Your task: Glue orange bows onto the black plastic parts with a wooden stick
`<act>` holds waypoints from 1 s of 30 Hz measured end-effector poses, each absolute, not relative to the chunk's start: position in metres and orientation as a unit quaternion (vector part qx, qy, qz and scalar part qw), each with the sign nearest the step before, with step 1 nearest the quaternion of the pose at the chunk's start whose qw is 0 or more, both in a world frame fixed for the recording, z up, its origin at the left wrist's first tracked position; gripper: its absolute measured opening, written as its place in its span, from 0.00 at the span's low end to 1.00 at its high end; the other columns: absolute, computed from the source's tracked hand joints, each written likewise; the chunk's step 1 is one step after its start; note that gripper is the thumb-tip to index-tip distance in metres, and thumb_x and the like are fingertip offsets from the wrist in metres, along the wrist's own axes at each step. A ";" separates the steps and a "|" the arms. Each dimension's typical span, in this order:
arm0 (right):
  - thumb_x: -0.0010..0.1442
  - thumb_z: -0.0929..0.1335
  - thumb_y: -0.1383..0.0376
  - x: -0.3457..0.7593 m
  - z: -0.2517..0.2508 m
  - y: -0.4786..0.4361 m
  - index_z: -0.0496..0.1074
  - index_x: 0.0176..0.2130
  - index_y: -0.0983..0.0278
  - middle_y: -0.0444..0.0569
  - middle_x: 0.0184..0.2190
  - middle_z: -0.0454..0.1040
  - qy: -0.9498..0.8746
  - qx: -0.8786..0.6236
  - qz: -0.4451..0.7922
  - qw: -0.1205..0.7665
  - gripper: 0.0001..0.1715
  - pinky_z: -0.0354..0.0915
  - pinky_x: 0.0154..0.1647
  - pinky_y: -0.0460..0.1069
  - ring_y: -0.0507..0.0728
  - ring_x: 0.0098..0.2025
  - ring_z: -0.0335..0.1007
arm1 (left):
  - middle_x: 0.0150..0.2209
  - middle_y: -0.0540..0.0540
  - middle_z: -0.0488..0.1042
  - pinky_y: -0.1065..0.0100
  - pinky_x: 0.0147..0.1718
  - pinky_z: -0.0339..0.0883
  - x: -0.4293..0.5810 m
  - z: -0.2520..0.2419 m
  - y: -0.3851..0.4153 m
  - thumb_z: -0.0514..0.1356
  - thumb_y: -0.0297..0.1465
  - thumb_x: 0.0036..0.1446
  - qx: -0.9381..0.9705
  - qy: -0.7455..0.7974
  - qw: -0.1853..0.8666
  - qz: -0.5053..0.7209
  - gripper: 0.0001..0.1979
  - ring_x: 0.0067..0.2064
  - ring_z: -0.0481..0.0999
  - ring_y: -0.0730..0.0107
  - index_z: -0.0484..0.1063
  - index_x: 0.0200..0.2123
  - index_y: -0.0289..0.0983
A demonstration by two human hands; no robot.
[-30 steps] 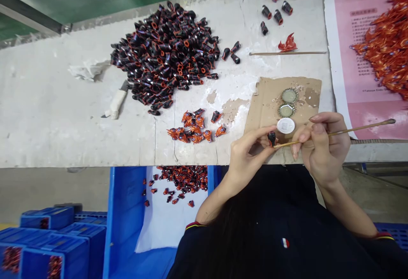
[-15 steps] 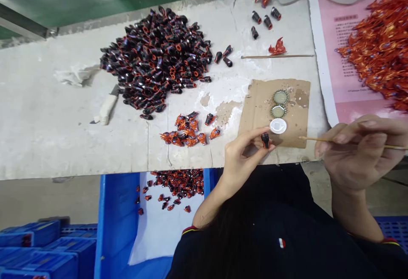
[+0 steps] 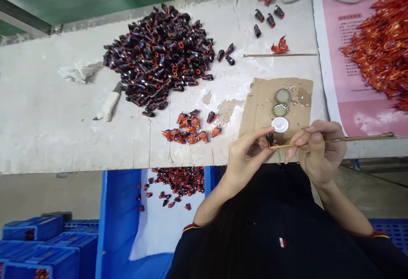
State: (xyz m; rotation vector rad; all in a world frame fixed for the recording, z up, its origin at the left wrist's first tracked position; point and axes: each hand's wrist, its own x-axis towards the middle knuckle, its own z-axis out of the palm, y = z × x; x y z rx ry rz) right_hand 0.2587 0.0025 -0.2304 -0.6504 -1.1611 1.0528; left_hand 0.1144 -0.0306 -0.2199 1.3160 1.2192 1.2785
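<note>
Between the thumb and fingers of my left hand (image 3: 245, 158) is a small black part (image 3: 270, 138) with an orange edge. My right hand (image 3: 321, 149) pinches a thin wooden stick (image 3: 353, 138), whose left tip meets the lower end of the black part. Just above my hands lies a brown cardboard piece (image 3: 259, 105). On it are a white round cap (image 3: 280, 125) and two green-edged bottle caps (image 3: 280, 110). Left of my left hand is a small group of orange-and-black pieces (image 3: 191, 132).
A big heap of black parts (image 3: 162, 58) covers the table's middle. Orange parts (image 3: 379, 54) are piled on a pink sheet (image 3: 350, 109) at right. Another stick (image 3: 280, 54) lies above the cardboard. Below the table edge, a blue bin (image 3: 117, 211) holds more pieces.
My right hand has moved left with the stick, bringing its tip from over the cardboard to the black part. My left hand still holds that part, slightly further right in the picture.
</note>
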 end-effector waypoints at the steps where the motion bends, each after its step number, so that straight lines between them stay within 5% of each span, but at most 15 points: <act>1: 0.64 0.66 0.68 0.259 -0.231 0.003 0.74 0.41 0.57 0.38 0.23 0.74 -0.512 -0.285 0.465 0.664 0.08 0.67 0.13 0.44 0.49 0.17 0.69 | 0.33 0.49 0.77 0.72 0.36 0.74 0.114 -0.221 -0.030 0.65 0.35 0.57 0.535 0.495 0.449 0.517 0.15 0.31 0.76 0.74 0.76 0.48 0.39; 24: 0.62 0.69 0.62 0.260 -0.227 0.002 0.74 0.37 0.55 0.36 0.20 0.70 -0.459 -0.365 0.497 0.640 0.02 0.64 0.13 0.42 0.46 0.14 0.62 | 0.33 0.49 0.77 0.75 0.37 0.73 0.112 -0.222 -0.030 0.65 0.26 0.56 0.573 0.496 0.399 0.517 0.13 0.32 0.76 0.76 0.76 0.47 0.37; 30: 0.62 0.69 0.62 0.261 -0.226 0.006 0.74 0.36 0.55 0.36 0.18 0.68 -0.420 -0.355 0.506 0.665 0.02 0.53 0.06 0.44 0.47 0.11 0.57 | 0.32 0.50 0.78 0.76 0.38 0.74 0.113 -0.222 -0.029 0.65 0.25 0.55 0.571 0.493 0.397 0.523 0.15 0.33 0.78 0.76 0.76 0.47 0.37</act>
